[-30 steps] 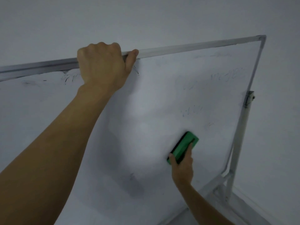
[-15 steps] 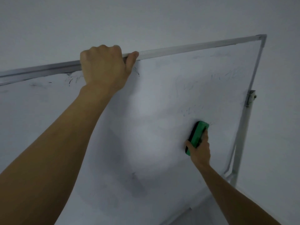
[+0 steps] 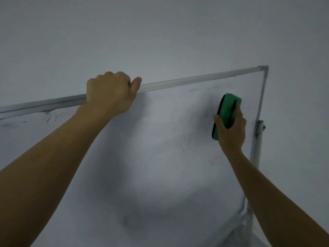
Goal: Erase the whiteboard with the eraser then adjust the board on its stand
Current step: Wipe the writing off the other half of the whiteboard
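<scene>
Whiteboard on its stand, set before a plain grey wall. The left hand gripped the board's top rail, its fingers curled over the rail and the thumb lying along the front. The right hand held the green eraser flat against the board near the upper right corner, the fingers wrapped close together over its back and the thumb on its left side. The eraser stood nearly upright, just left of the right rail. Faint ink smears showed under the top rail at far left. A metal clamp sat where the right rail met the stand's post
</scene>
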Available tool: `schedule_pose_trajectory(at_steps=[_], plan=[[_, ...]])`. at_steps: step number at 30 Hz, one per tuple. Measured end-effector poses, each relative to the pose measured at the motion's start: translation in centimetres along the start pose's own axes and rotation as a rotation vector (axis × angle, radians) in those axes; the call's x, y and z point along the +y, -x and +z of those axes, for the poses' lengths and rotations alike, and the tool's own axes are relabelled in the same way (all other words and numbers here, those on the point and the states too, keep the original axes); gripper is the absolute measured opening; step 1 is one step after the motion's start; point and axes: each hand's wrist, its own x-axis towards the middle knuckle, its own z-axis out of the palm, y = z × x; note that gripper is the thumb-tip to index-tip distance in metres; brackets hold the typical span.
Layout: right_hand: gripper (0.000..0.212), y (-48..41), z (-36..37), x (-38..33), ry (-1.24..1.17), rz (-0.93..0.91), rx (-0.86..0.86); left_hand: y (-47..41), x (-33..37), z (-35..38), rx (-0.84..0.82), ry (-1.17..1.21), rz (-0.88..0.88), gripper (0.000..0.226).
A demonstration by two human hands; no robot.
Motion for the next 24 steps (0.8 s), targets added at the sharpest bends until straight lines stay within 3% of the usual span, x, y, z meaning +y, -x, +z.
schedule_pose_trajectory(at_steps=[4,8,11,13,17,18,20,24], plan=[[0.074,0.4,1.9,-0.9,0.075,-0.042,-0.073,-1.0,1.3,1.1,-0.045,-0.049,-0.064,0.069],[0.068,10.7,3.5,-0.2,0.101,-0.567,-0.262,-0.6,2.0,1.7,0.023,-0.131,-0.116,0.072],[0.062,10.9,2.7,1.4,0.169,-0.917,-0.348,-0.4,2.1,1.6,0.058,-0.139,-0.140,0.071],[0.060,6.2,2.5,1.7,0.216,-0.931,-0.269,-0.5,2.2,1.7,0.081,-0.143,-0.153,0.070],[0.067,-3.3,1.8,1.2,0.186,-0.454,-0.082,-0.5,3.1,1.9,0.110,-0.159,-0.189,0.066],[0.068,-3.3,1.9,1.2,0.166,-0.416,-0.082,-0.4,3.3,2.0,0.122,-0.166,-0.198,0.066],[0.068,0.0,2.2,2.0,0.170,-0.544,-0.132,-0.5,3.4,2.0,0.130,-0.175,-0.215,0.066],[0.062,8.1,2.4,6.0,0.182,-0.991,-0.325,-0.3,3.2,1.9,0.121,-0.185,-0.250,0.065]])
